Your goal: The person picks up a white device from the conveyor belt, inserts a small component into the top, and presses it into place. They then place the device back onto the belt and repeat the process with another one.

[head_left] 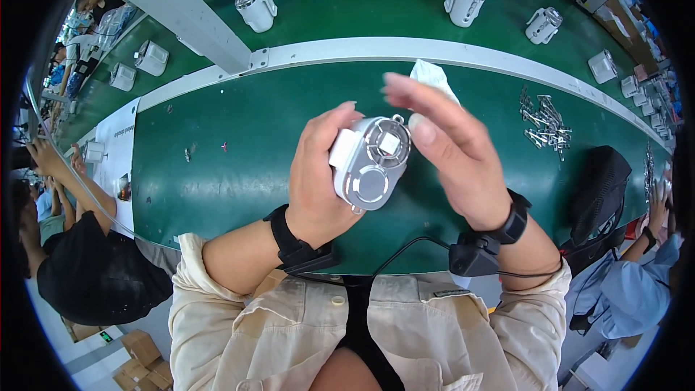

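In my left hand [322, 174] is a white handheld device [372, 163] with a silver-grey face, a round ring around a small white square, and a circular panel below. Small metal loops stick out at its top and bottom ends. My left fingers wrap its left side and back. Just right of the device, my right hand [460, 152] is raised with its fingers stretched out, the thumb close to the device's upper right edge. Whether the thumb touches it I cannot tell. A crumpled white cloth or paper [433, 78] lies behind my right fingers.
Metal clips or pins [548, 124] lie piled on the green table [239, 145] at right, near a black bag [602, 192]. Beyond a white rail [340, 49], several similar white devices [465, 0] stand on a green surface. Black cables [394, 252] run between my wrists. People work on both sides.
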`<state>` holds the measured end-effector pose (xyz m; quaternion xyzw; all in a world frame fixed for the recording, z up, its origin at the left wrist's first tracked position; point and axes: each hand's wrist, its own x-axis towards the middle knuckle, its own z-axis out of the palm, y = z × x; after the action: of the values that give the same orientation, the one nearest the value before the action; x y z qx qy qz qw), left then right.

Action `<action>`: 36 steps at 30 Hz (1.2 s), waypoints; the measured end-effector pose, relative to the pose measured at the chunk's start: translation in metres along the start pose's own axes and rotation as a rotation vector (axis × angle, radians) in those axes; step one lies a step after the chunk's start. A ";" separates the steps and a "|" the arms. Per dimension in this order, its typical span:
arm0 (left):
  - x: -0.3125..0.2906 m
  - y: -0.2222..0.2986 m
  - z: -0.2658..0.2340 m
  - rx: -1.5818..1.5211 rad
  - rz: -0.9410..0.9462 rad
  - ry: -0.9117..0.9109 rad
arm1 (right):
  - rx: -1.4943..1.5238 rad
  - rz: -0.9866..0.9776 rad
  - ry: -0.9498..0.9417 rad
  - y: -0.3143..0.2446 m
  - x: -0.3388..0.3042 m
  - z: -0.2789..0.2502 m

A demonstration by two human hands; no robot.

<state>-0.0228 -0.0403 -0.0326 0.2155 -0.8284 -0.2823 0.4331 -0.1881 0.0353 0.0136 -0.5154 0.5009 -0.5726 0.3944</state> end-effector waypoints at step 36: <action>0.000 -0.010 0.001 -0.166 0.152 -0.130 | 0.500 0.200 -0.319 0.024 -0.002 0.016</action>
<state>-0.0226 -0.0477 -0.0399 0.0970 -0.8424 -0.3295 0.4151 -0.1733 0.0295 -0.0111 -0.4340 0.3243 -0.5484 0.6369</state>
